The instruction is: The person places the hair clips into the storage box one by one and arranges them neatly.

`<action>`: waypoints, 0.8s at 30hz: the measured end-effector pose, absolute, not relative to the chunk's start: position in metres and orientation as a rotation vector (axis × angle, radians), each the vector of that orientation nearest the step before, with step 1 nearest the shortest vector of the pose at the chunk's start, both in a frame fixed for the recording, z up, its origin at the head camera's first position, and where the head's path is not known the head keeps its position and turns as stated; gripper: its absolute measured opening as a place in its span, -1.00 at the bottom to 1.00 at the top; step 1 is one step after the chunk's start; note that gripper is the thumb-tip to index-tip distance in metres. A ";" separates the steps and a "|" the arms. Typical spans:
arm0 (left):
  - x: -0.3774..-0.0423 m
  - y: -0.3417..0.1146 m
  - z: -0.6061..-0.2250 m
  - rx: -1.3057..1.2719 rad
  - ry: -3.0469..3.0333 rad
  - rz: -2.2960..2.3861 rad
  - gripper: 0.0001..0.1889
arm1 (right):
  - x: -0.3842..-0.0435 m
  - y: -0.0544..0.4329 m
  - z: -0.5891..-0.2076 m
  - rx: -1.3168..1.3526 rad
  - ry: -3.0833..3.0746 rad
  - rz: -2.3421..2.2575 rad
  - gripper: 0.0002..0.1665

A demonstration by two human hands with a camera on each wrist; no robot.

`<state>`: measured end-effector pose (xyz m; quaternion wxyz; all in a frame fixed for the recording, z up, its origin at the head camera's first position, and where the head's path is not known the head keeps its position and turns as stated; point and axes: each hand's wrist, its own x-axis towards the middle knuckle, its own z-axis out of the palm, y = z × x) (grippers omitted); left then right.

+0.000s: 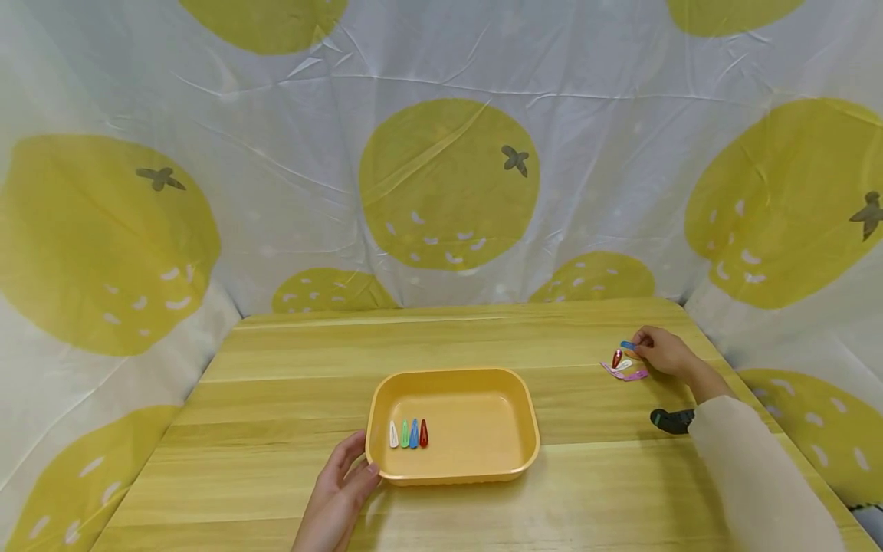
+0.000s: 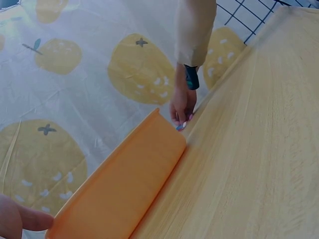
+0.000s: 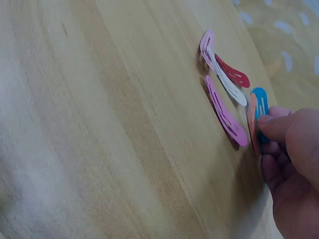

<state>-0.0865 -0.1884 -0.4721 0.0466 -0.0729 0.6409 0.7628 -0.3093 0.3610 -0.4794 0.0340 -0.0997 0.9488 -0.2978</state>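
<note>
My left hand [image 1: 336, 494] holds the near left corner of a yellow-orange plastic tray [image 1: 476, 474], thumb at the rim and fingers along the outer side. Inside the tray, a white snap hair clip [image 1: 393, 435], a green one [image 1: 405, 434], a blue one [image 1: 414, 434] and a dark red one [image 1: 424, 434] lie in a row. At the far right, my right hand [image 1: 664, 351] pinches a blue hair clip [image 3: 261, 102] between thumb and fingers. An orange hair clip [image 3: 252, 122] is right against it. Beside them lie a red clip [image 3: 233, 72], a white clip [image 3: 229, 85] and two pink clips [image 3: 225, 115].
A black object [image 1: 671, 421] shows at the right wrist, by the sleeve. The wooden table [image 1: 290, 360] runs back to a hanging cloth [image 1: 290, 176] printed with yellow fruit, which also encloses both sides. In the left wrist view, a dark wire grid [image 2: 244, 17] stands beyond the table's edge.
</note>
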 end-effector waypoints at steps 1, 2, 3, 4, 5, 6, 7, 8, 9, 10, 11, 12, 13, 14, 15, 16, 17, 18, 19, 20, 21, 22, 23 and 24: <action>-0.087 -0.188 -0.472 -0.222 1.954 2.330 -0.36 | -0.309 0.361 -0.480 -0.310 2.931 -0.913 -0.87; -0.087 -0.188 -0.472 -0.222 1.954 2.332 -0.36 | -0.309 0.361 -0.480 -0.313 2.943 -0.910 -0.86; -0.087 -0.188 -0.472 -0.220 1.952 2.333 -0.36 | -0.309 0.361 -0.480 -0.318 2.954 -0.907 -0.86; -0.087 -0.188 -0.473 -0.216 1.954 2.331 -0.36 | -0.309 0.360 -0.479 -0.324 2.966 -0.902 -0.86; -0.087 -0.188 -0.473 -0.215 1.954 2.331 -0.36 | -0.309 0.360 -0.478 -0.325 2.976 -0.896 -0.85; -0.087 -0.188 -0.473 -0.219 1.952 2.332 -0.36 | -0.310 0.359 -0.477 -0.326 2.983 -0.894 -0.84; -0.087 -0.188 -0.473 -0.218 1.952 2.331 -0.36 | -0.310 0.358 -0.475 -0.327 2.986 -0.899 -0.83; -0.087 -0.188 -0.473 -0.220 1.955 2.328 -0.36 | -0.311 0.356 -0.473 -0.331 2.992 -0.905 -0.82; -0.087 -0.188 -0.473 -0.220 1.955 2.328 -0.36 | -0.312 0.354 -0.472 -0.335 2.998 -0.910 -0.81; -0.086 -0.189 -0.473 -0.222 1.956 2.327 -0.36 | -0.313 0.352 -0.470 -0.340 3.003 -0.915 -0.81; -0.086 -0.189 -0.473 -0.222 1.956 2.327 -0.36 | -0.314 0.349 -0.468 -0.350 3.003 -0.921 -0.80; -0.086 -0.189 -0.473 -0.222 1.957 2.326 -0.37 | -0.315 0.347 -0.466 -0.363 3.000 -0.933 -0.80; -0.086 -0.189 -0.473 -0.217 1.958 2.324 -0.37 | -0.316 0.344 -0.464 -0.377 3.001 -0.938 -0.80; -0.086 -0.189 -0.473 -0.214 1.959 2.323 -0.37 | -0.316 0.342 -0.463 -0.395 3.008 -0.932 -0.80; -0.086 -0.189 -0.473 -0.211 1.958 2.324 -0.37 | -0.317 0.340 -0.461 -0.409 3.009 -0.924 -0.80; -0.086 -0.189 -0.473 -0.206 1.958 2.324 -0.37 | -0.318 0.338 -0.460 -0.414 2.999 -0.926 -0.79; -0.086 -0.189 -0.473 -0.201 1.959 2.324 -0.37 | -0.318 0.336 -0.459 -0.417 2.991 -0.927 -0.78; -0.086 -0.189 -0.473 -0.199 1.959 2.324 -0.37 | -0.319 0.335 -0.458 -0.427 2.990 -0.922 -0.78; -0.086 -0.189 -0.473 -0.198 1.959 2.326 -0.37 | -0.320 0.333 -0.457 -0.438 2.990 -0.918 -0.77; -0.086 -0.189 -0.473 -0.196 1.959 2.326 -0.37 | -0.321 0.332 -0.456 -0.447 2.986 -0.915 -0.76; -0.086 -0.189 -0.473 -0.194 1.960 2.327 -0.37 | -0.322 0.330 -0.454 -0.459 2.981 -0.916 -0.77; -0.086 -0.189 -0.473 -0.192 1.962 2.328 -0.37 | -0.322 0.328 -0.453 -0.467 2.976 -0.917 -0.77; -0.086 -0.189 -0.473 -0.191 1.962 2.329 -0.37 | -0.323 0.326 -0.451 -0.490 2.985 -0.909 -0.78; -0.086 -0.189 -0.473 -0.191 1.963 2.329 -0.37 | -0.323 0.323 -0.448 -0.514 2.993 -0.902 -0.80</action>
